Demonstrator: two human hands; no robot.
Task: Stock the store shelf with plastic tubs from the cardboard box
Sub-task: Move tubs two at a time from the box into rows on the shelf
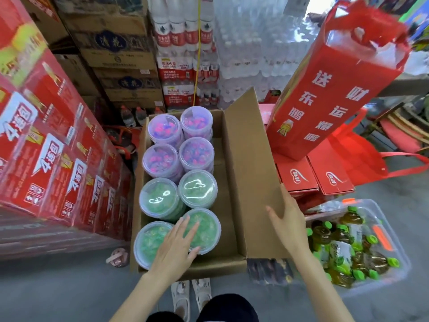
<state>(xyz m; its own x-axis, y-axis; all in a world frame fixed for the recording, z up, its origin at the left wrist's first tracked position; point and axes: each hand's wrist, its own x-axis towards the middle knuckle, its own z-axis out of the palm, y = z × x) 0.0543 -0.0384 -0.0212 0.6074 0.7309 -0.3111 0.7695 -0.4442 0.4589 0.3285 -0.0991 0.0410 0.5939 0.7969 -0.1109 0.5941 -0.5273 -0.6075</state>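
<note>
Head view, looking down. The cardboard box (234, 261) stands open on the floor and holds eight lidded plastic tubs in two columns against its left wall. Four purple tubs (196, 153) sit at its far end and four green tubs (160, 196) at its near end. I see mostly lids: the box walls hide the tub bodies, and glare blurs the contents. The left hand (176, 247) lies flat, fingers straight and spread, across the two nearest green lids, gripping nothing. The right hand (287, 219) rests open against the box's raised right flap (250, 159), thumb splayed on its inner face. I cannot tell whether its fingertips pass behind the edge. Right of the box, the forearm partly hides a clear bin (380, 205) of green-capped bottles.
</note>
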